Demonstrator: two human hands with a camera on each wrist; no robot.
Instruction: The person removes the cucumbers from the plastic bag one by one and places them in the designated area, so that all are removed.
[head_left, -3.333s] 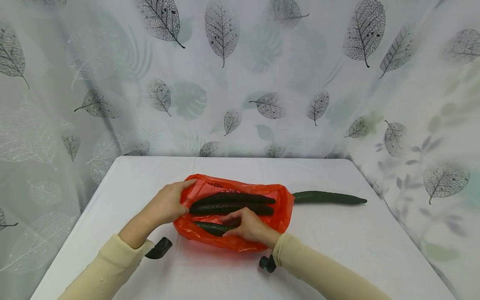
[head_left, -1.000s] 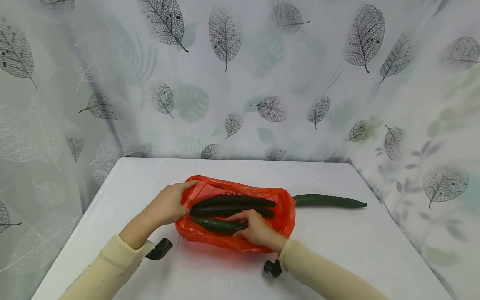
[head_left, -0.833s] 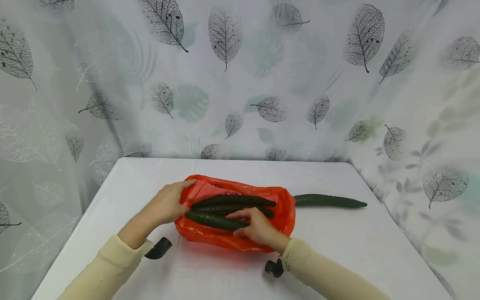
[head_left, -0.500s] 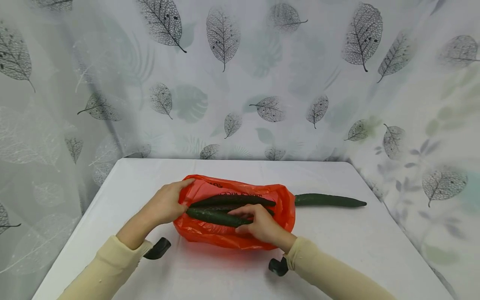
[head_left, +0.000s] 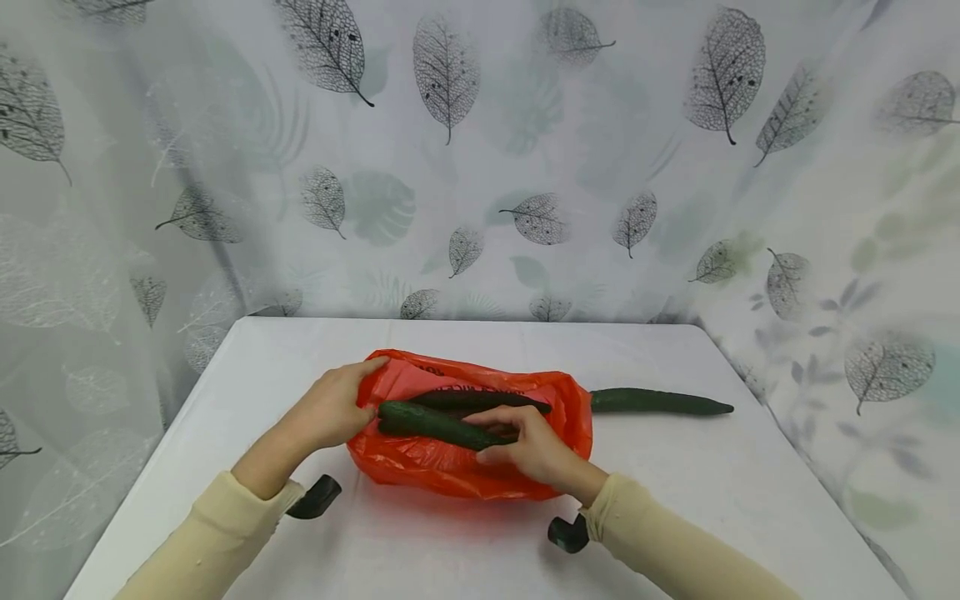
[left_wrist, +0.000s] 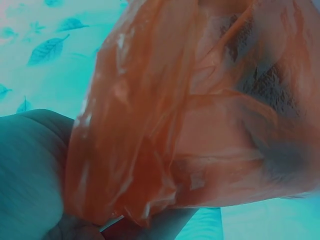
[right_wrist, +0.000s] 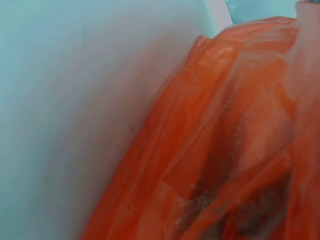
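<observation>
On the table a red plastic bag [head_left: 450, 475] lies with its mouth held wide. My left hand [head_left: 339, 406] grips the bag's left rim, thumb and fingers spread along it; in the left wrist view the bag's film [left_wrist: 135, 125] hangs in front of the hand. Inside the bag my right hand [head_left: 536, 450] holds a dark green cucumber [head_left: 435, 423] by its right end, the left end raised slightly. Behind it lies another cucumber [head_left: 480, 401], and part of a third is hidden underneath. Through the film in the right wrist view, dark cucumber shapes [right_wrist: 215, 165] show.
One more cucumber [head_left: 660, 401] lies on the white table [head_left: 712, 492], right of the bag, its left end against or behind the bag. Black wrist cameras [head_left: 315, 497] stick out below both sleeves. A leaf-patterned curtain [head_left: 480, 167] surrounds the table.
My right hand has taken hold of the front cucumber and moved it up and to the right, over the middle one. The left hand keeps its grip on the rim.
</observation>
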